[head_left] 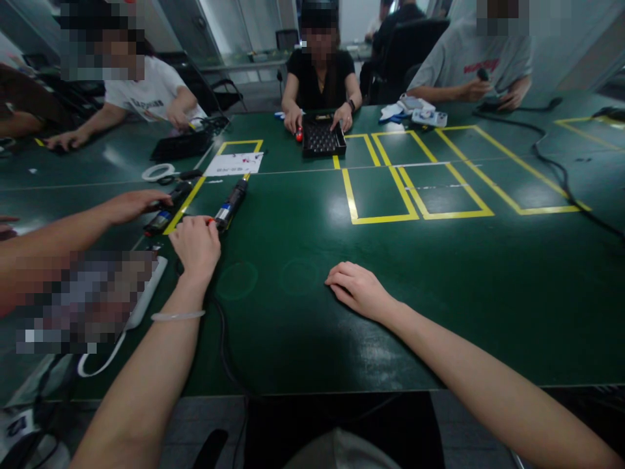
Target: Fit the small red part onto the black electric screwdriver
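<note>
My left hand (196, 246) is closed around the near end of a black electric screwdriver (231, 204) that lies on the green table (312, 293), its body pointing away from me. A black cable (222, 339) runs from the tool back under my left wrist to the table's front edge. My right hand (358, 288) rests palm down on the table in front of me, fingers loosely curled and together, holding nothing.
Another person's hand (131, 205) at the left touches a second tool (163, 218). A white power strip (146, 293) lies near left. Yellow tape rectangles (420, 189) mark the middle. Across the table a person holds a black tray (322, 140); paper (234, 164) and a tape roll (157, 172) lie far left.
</note>
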Demonstrator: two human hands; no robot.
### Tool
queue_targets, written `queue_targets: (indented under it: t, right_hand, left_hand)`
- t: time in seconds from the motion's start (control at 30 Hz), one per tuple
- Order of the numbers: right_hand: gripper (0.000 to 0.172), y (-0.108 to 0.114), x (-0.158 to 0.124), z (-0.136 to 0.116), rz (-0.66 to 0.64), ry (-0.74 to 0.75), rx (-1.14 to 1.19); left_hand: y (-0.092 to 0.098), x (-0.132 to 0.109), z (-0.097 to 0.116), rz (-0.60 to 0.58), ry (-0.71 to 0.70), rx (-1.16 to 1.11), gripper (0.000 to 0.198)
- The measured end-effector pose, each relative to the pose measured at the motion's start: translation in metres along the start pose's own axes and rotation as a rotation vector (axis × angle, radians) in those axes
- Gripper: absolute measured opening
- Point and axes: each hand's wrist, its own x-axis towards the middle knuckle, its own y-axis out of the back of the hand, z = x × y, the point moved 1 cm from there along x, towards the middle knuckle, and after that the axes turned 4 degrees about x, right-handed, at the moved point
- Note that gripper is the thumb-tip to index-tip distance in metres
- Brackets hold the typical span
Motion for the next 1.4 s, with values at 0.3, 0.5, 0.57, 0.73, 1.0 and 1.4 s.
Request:
queue_targets:
  t: [0.3, 0.5, 0.57, 0.73, 1.0, 1.4]
  right_hand:
    - [0.016, 0.001, 0.001, 0.004, 0.038, -0.045, 0.154]
    - [0.017, 0.006, 0.003, 0.009, 0.100, -0.183, 0.419]
    - [0.016, 0.006, 0.005, 0.011, 0.116, -0.259, 0.511]
    - [0.015, 0.003, 0.008, 0.014, 0.112, -0.363, 0.739]
    - [0.029, -0.007, 0.012, 0.010, 0.133, -0.397, 1.050]
    - [0.021, -0.002, 0.011, 0.005, 0.179, -0.318, 0.966]
  left_hand:
    - [-0.008, -0.033, 0.083, -0.550, 0.103, -0.994, 0.032]
    - [0.006, -0.077, 0.136, -0.818, -0.005, -1.097, 0.029]
    - [0.009, -0.084, 0.139, -0.826, -0.101, -1.004, 0.030]
    - [0.011, -0.090, 0.133, -0.755, -0.310, -0.838, 0.026]
    - [0.018, -0.105, 0.137, -0.452, -0.785, -0.557, 0.013]
    - [0.013, -0.107, 0.135, -0.500, -0.766, -0.564, 0.011]
